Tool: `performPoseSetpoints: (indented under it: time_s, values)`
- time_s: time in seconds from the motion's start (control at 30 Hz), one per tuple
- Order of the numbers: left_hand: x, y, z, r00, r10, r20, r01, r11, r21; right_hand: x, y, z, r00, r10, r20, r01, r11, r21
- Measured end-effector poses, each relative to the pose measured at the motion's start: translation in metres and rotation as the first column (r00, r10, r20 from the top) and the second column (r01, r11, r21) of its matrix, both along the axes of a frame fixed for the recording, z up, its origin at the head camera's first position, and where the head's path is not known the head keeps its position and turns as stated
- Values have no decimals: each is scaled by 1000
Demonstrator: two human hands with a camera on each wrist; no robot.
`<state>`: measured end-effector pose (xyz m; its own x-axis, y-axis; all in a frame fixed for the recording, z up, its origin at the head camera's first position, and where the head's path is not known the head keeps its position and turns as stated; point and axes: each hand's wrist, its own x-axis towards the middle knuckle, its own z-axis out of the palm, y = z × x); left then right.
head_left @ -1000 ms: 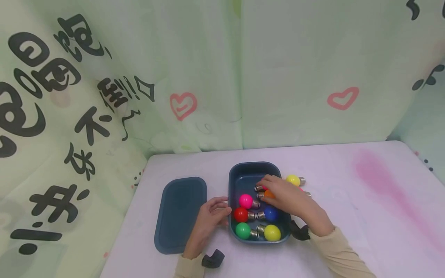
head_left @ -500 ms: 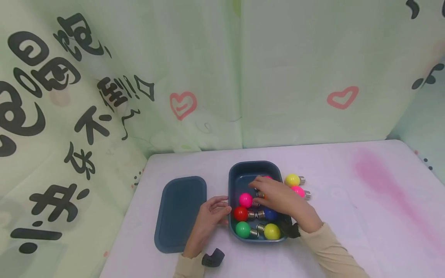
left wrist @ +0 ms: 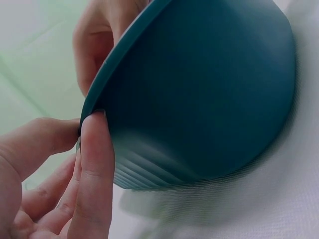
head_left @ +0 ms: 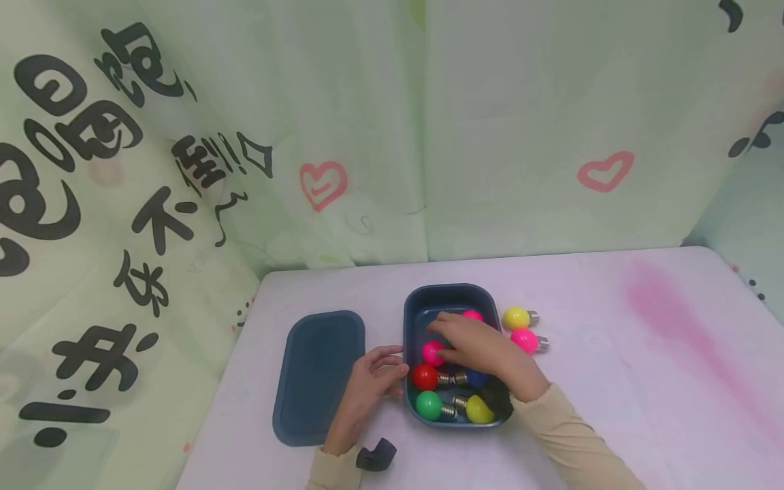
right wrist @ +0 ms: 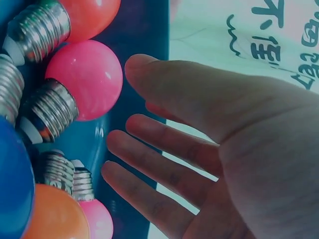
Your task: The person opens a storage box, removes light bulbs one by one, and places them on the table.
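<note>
My left hand pinches the left rim of a dark blue plastic box, with fingertips on the rim and outer wall in the left wrist view. My right hand is inside the box, fingers spread and nearly straight, holding nothing. Its thumb tip is close beside a pink light bulb. Around that lie a red bulb, a green bulb, a yellow bulb, a blue bulb and an orange bulb. Another pink bulb shows behind my right hand.
A flat dark blue lid lies left of the box. Outside the box on the right are a yellow bulb and a pink bulb. A printed curtain hangs behind the white-covered table.
My right hand has shifted left inside the box, from over the orange bulb toward the left pink bulb, uncovering the pink bulb outside. The left hand stays at the rim.
</note>
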<state>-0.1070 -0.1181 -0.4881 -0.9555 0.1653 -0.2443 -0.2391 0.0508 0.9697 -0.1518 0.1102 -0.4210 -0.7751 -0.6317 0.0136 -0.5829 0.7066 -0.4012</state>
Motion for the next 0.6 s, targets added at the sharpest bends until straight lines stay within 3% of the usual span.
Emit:
performPoseSetpoints:
  time_s: [0.6]
  values:
    - [0, 0, 0, 1000, 2, -4, -2, 1000, 11, -6, -11, -10, 999, -4, 42, 2, 999, 53]
